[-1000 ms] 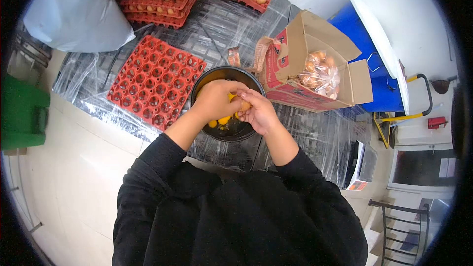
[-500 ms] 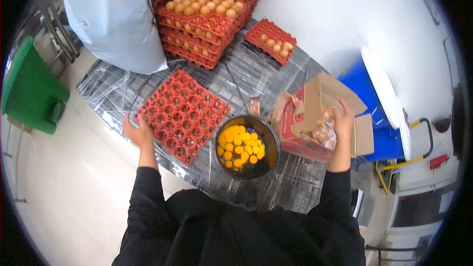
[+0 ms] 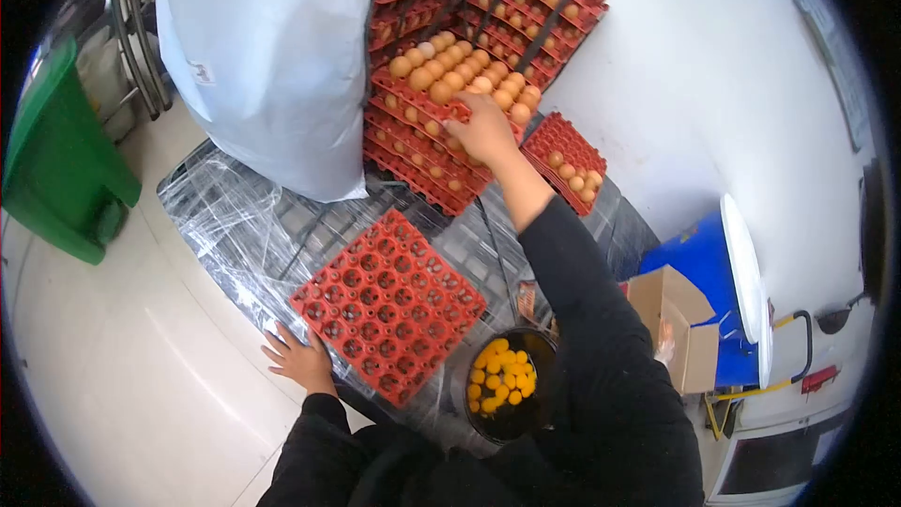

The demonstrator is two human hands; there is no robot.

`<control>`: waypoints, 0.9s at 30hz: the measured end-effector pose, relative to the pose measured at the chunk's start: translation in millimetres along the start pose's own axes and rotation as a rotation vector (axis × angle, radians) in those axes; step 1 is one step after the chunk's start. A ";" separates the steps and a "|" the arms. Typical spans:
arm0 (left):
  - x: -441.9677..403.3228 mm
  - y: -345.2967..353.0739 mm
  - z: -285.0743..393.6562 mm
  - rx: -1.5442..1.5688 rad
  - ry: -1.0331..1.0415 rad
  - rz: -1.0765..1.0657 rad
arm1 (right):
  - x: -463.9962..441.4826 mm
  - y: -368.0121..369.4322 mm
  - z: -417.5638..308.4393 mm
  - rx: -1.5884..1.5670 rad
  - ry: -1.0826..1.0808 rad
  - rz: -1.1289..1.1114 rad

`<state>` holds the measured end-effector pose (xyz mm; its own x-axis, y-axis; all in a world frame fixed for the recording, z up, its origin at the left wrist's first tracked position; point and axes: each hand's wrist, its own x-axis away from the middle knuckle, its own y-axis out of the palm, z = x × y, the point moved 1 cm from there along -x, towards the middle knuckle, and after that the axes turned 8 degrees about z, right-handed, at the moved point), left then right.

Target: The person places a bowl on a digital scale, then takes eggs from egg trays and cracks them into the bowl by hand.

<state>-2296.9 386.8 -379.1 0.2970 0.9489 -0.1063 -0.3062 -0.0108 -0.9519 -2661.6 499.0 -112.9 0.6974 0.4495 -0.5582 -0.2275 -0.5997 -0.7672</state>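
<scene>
My left hand [image 3: 302, 360] is spread with nothing in it, beside the lower left edge of a red egg tray [image 3: 389, 305] whose cups hold no eggs. My right hand [image 3: 483, 129] reaches to the stacked trays at the back, its fingers at the front edge of the top tray, beside brown eggs [image 3: 453, 75]. The fingertips are partly hidden, and whether they grip an egg or the tray cannot be made out. A dark pot [image 3: 549, 357] with several yolks stands at the front, partly behind my right sleeve.
A smaller red tray [image 3: 563, 145] with several eggs lies right of the stack. A large pale bag [image 3: 272, 66] stands left of it. An open carton [image 3: 699, 352] and a blue bin [image 3: 694, 249] are at the right, a green bin [image 3: 61, 164] at the left.
My hands parted from over the pot. My right hand went to the carton, then up to the egg stack; my left moved to the flat tray's edge. The view has shifted toward the stack.
</scene>
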 end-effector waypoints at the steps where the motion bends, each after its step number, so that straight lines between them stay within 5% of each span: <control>1: -1.2 -1.1 1.3 -0.001 -0.001 -0.007 | -15.7 20.0 6.6 -0.023 0.056 -0.020; 9: -8.0 1.6 0.2 -0.071 -0.037 -0.135 | -68.0 72.9 20.1 0.126 0.258 -0.075; 11: -7.7 1.6 1.1 -0.088 -0.037 -0.150 | -55.6 64.1 19.7 -0.060 0.303 0.184; 13: -8.1 0.0 0.5 -0.074 -0.031 -0.130 | -21.7 28.9 3.5 -0.641 0.645 0.086; 15: -5.7 2.8 -0.8 -0.074 -0.023 -0.119 | 34.3 -12.9 -4.4 -1.084 0.756 -0.050; 17: -4.5 -1.1 -0.5 -0.026 -0.011 -0.104 | 113.7 -60.5 -12.3 -1.190 0.879 -0.119; 22: 0.2 0.8 -3.1 -0.026 0.005 -0.084 | 333.6 -167.3 11.2 -0.615 1.058 -0.231; 24: 4.1 2.7 -3.7 -0.001 0.000 -0.014 | 400.9 -190.4 17.8 -0.165 0.623 -0.072; 27: 7.1 6.7 -2.9 0.042 -0.059 0.105 | 441.4 -219.4 1.2 0.017 0.496 -0.074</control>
<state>-2294.3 392.5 -387.0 0.2081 0.9601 -0.1868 -0.3711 -0.0992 -0.9233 -2304.7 829.7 -191.4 0.9502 0.1191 -0.2881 -0.1736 -0.5656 -0.8062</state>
